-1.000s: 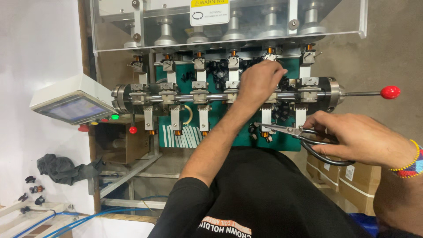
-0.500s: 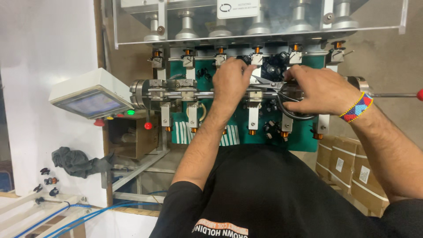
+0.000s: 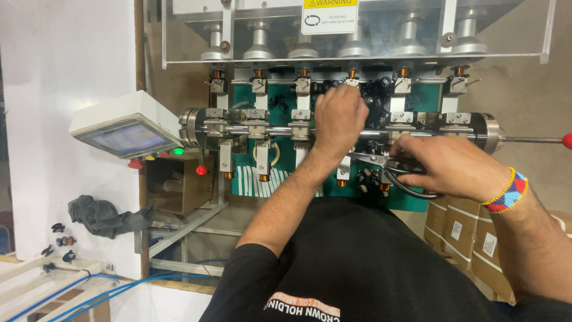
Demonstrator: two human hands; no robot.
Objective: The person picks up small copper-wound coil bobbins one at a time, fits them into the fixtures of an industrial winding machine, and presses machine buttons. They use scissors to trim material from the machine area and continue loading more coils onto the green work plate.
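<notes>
My left hand (image 3: pixel 339 119) reaches up to the winding machine, its fingers curled over a fixture on the horizontal steel shaft (image 3: pixel 271 130) near the middle stations. What sits under the fingers is hidden. My right hand (image 3: pixel 450 167), with a beaded bracelet (image 3: pixel 506 191) at the wrist, holds black-handled scissors (image 3: pixel 390 170). Their blades point left toward my left wrist, just below the shaft. Small copper-wound coils (image 3: pixel 262 177) hang from several stations against the green panel (image 3: pixel 250 179).
A tilted control screen (image 3: pixel 122 136) with red and green buttons sticks out at the left. A rod with a red knob (image 3: pixel 566 141) juts right. Cardboard boxes (image 3: pixel 471 238) are stacked at the lower right. A clear guard (image 3: pixel 357 30) covers the upper funnels. Blue hoses (image 3: pixel 89 292) run below.
My right hand brought the scissors up from the lower right to the shaft beside my left hand. My left hand stayed on the same fixture. The view shifted.
</notes>
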